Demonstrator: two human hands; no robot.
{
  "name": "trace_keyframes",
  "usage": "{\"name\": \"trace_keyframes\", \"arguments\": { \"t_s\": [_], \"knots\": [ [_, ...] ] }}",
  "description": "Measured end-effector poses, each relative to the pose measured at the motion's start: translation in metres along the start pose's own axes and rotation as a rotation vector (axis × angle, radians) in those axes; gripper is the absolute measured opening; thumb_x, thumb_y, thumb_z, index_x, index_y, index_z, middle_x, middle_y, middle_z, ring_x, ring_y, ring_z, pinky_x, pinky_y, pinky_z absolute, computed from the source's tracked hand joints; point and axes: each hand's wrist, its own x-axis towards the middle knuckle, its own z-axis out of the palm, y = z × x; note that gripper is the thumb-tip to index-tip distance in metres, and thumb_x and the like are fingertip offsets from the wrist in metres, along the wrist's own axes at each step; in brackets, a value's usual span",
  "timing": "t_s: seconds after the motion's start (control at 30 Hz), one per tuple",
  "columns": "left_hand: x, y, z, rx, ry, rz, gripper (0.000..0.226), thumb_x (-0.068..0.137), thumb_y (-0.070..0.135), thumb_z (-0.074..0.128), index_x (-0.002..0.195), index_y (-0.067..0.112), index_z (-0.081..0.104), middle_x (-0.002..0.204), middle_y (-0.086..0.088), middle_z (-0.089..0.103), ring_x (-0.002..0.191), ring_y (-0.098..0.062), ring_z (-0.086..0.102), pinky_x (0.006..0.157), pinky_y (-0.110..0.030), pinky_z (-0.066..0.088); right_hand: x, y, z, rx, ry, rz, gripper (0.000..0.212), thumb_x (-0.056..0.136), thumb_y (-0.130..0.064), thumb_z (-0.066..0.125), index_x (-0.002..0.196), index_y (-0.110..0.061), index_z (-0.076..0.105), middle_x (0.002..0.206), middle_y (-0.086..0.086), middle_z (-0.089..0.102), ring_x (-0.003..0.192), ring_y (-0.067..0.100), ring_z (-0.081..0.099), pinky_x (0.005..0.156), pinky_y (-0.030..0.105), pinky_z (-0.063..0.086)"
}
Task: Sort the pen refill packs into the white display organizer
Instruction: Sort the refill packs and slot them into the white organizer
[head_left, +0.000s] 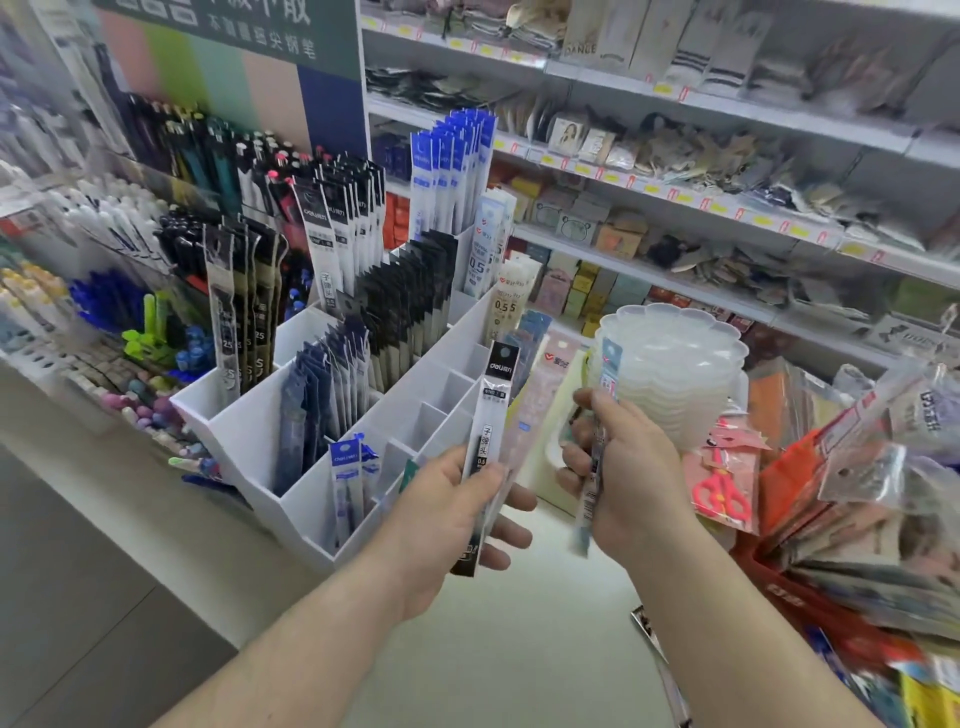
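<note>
Head view — stock in hand and fixture.

Item: pen refill packs, long flat sleeves of clear film with printed card headers. The left hand (457, 519) holds a small fan of them upright; the front one is a black-headed pack (488, 452), thumb across its lower middle, fingers curled behind. Paler packs (530, 410) stand behind it in the same hold. The right hand (623, 467) grips one blue-and-white pack (589, 488) about its middle, fingers wrapped round, the pack blurred by motion.

Fixture: white display organizer (249, 441), stepped compartments, just left of the hands. Rear cells carry black packs (410, 306) and tall blue packs (452, 166); a middle cell holds dark navy packs (317, 395); a front cell has two blue-headed packs (348, 478). Several cells near the left hand show no stock.

Handling, by judgement: light, thin, bendy along the length, and the film likely slippery — a stack may slide apart if pinched loosely. Best taken at mid-length or near the stiffer header, then fed bottom-first into a cell, since a grip at one end would let the sleeve flop. The refills inside give some stiffness, so little risk of breakage; creasing is the likelier fault.

Adjacent: a stack of clear scalloped trays (675, 358), pink scissors (722, 493) in packaging.
</note>
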Motion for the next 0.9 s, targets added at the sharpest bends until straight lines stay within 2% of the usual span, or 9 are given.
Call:
{"name": "trace_keyframes", "arguments": {
  "t_s": [0.17,0.27,0.33,0.43,0.5,0.6,0.7,0.77,0.9],
  "knots": [
    [-0.007,0.003,0.002,0.021,0.005,-0.020,0.016,0.105,0.022,0.047,0.106,0.017,0.062,0.084,-0.003,0.075,0.069,-0.021,0.071,0.059,-0.035,0.056,-0.007,0.006,0.003,-0.227,-0.067,-0.148,0.013,0.094,-0.014,0.066,0.084,-0.009,0.059,0.050,-0.003,0.032,0.039,0.010,0.025,0.039,0.020,0.023],
    [-0.008,0.006,-0.001,0.003,0.037,-0.047,0.020,0.106,0.022,0.045,0.109,0.016,0.064,0.090,-0.006,0.077,0.078,-0.023,0.074,0.073,-0.043,0.060,-0.005,0.003,0.000,-0.146,-0.031,-0.149,0.014,0.096,-0.008,0.061,0.083,-0.009,0.057,0.051,-0.001,0.030,0.037,0.009,0.022,0.037,0.020,0.021],
    [-0.006,0.008,-0.006,-0.026,0.094,-0.040,0.022,0.106,0.019,0.044,0.105,0.014,0.065,0.085,-0.004,0.076,0.075,-0.020,0.072,0.075,-0.043,0.060,-0.001,-0.001,-0.004,-0.068,0.000,-0.156,0.014,0.098,-0.006,0.057,0.085,-0.009,0.056,0.053,0.000,0.030,0.037,0.008,0.023,0.036,0.020,0.020],
    [-0.005,0.010,-0.009,-0.047,0.147,-0.036,0.021,0.106,0.018,0.043,0.102,0.012,0.063,0.076,0.002,0.074,0.068,-0.017,0.069,0.063,-0.038,0.059,0.001,0.000,-0.008,-0.061,0.037,-0.193,0.017,0.100,-0.006,0.055,0.083,-0.010,0.057,0.057,0.002,0.038,0.040,0.007,0.028,0.037,0.018,0.023],
    [-0.004,0.010,-0.008,-0.022,0.159,-0.031,0.020,0.106,0.019,0.042,0.102,0.013,0.061,0.085,-0.002,0.073,0.072,-0.017,0.072,0.053,-0.032,0.056,0.004,0.004,-0.009,-0.089,0.067,-0.237,0.019,0.099,-0.007,0.056,0.081,-0.011,0.060,0.060,0.003,0.047,0.043,0.008,0.032,0.037,0.017,0.025],
    [0.001,0.008,-0.013,0.050,0.257,0.003,0.021,0.106,0.019,0.042,0.100,0.015,0.062,0.095,-0.005,0.071,0.076,-0.015,0.070,0.051,-0.028,0.052,0.018,0.007,-0.012,-0.140,0.180,-0.301,0.021,0.099,-0.011,0.058,0.078,-0.013,0.061,0.064,0.003,0.056,0.043,0.007,0.037,0.040,0.018,0.031],
    [0.006,0.012,-0.023,0.033,0.347,0.025,0.021,0.105,0.018,0.044,0.097,0.016,0.062,0.093,-0.005,0.070,0.073,-0.014,0.065,0.049,-0.026,0.050,0.040,0.007,-0.012,-0.211,0.280,-0.342,0.019,0.099,-0.015,0.060,0.080,-0.014,0.064,0.070,0.001,0.063,0.056,0.010,0.051,0.054,0.027,0.044],
    [0.005,0.015,-0.026,-0.008,0.335,0.019,0.020,0.104,0.017,0.044,0.096,0.016,0.063,0.085,-0.003,0.069,0.068,-0.014,0.064,0.047,-0.026,0.049,0.058,0.012,-0.007,-0.270,0.289,-0.361,0.019,0.099,-0.016,0.060,0.080,-0.016,0.064,0.073,0.000,0.065,0.064,0.013,0.055,0.064,0.031,0.046],
    [0.002,0.019,-0.024,-0.039,0.255,0.006,0.021,0.104,0.016,0.045,0.094,0.015,0.064,0.073,0.001,0.067,0.060,-0.013,0.063,0.046,-0.026,0.048,0.101,0.032,0.011,-0.419,0.267,-0.393,0.021,0.097,-0.017,0.061,0.077,-0.021,0.063,0.073,-0.003,0.066,0.062,0.011,0.054,0.060,0.026,0.040]
  ]
}}
